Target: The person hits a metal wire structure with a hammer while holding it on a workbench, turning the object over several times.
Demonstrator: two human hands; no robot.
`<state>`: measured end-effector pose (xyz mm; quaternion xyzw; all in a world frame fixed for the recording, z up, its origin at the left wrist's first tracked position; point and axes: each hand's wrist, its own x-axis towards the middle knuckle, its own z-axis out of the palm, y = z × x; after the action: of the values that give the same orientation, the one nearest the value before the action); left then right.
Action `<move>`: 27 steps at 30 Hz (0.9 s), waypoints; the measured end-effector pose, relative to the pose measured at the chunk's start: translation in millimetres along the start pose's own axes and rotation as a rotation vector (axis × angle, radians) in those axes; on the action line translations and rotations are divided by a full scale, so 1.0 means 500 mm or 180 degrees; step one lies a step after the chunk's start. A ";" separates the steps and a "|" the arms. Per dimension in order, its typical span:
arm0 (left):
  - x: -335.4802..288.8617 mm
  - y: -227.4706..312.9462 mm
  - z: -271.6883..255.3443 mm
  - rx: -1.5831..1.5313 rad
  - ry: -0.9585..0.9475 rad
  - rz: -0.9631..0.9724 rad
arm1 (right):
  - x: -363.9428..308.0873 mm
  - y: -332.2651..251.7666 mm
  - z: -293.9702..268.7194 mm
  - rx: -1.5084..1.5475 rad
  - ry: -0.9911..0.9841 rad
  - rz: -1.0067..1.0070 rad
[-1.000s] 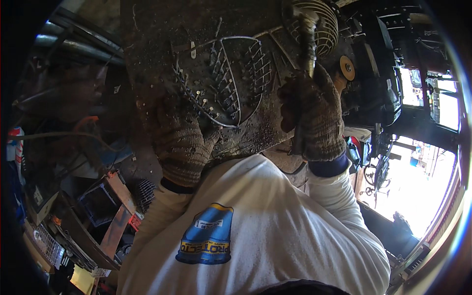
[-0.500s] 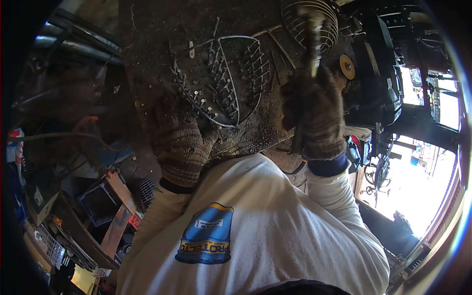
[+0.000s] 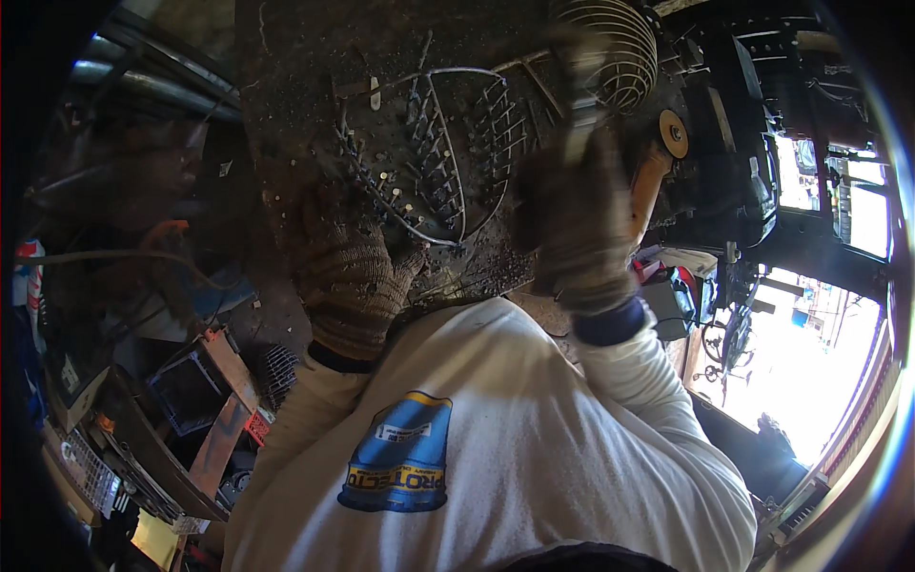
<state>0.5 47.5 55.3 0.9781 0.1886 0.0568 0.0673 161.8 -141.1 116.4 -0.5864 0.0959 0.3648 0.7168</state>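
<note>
My right hand (image 3: 581, 219), in a dark knitted glove, is closed round what looks like a hammer (image 3: 583, 119). Motion smears both, and the tool points away from me above the bench. My left hand (image 3: 353, 276), in a striped brown glove, rests at the near edge of the bench. Its thumb is spread from the fingers, which reach into shadow. Beyond it lies a curved metal rod frame (image 3: 461, 191) with rows of short rods across its bars. Several small round metal pieces (image 3: 396, 194) lie in and around the frame.
A round wire cage (image 3: 624, 57) stands at the far right of the dark bench (image 3: 295, 124). An angle grinder (image 3: 658, 162) with an orange disc lies right of my hand. Metal pipes (image 3: 143, 86) are at the far left; boxes and a wire rack (image 3: 91, 472) fill the lower left.
My right hand has moved left and slightly nearer with the tool, uncovering the grinder's orange body. My left hand and the rod frame have stayed in place.
</note>
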 end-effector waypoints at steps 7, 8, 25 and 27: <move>-0.011 -0.019 0.032 -0.0272 0.0254 -0.0035 | -0.061 -0.064 0.098 -0.0876 0.0228 -0.1139; -0.010 -0.018 0.027 -0.0281 0.0266 -0.0039 | -0.067 -0.080 0.094 -0.1307 0.0518 -0.1270; -0.001 -0.012 0.030 -0.0250 0.0081 -0.0060 | -0.066 -0.072 0.070 -0.0843 0.0393 -0.0998; -0.001 -0.011 0.023 -0.0297 0.0233 0.0002 | -0.038 -0.035 0.064 0.0715 -0.0326 -0.0205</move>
<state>-0.3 51.1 43.1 0.9712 0.1878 0.1013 0.1059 149.8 -120.5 150.0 -0.4858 0.0806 0.3580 0.7933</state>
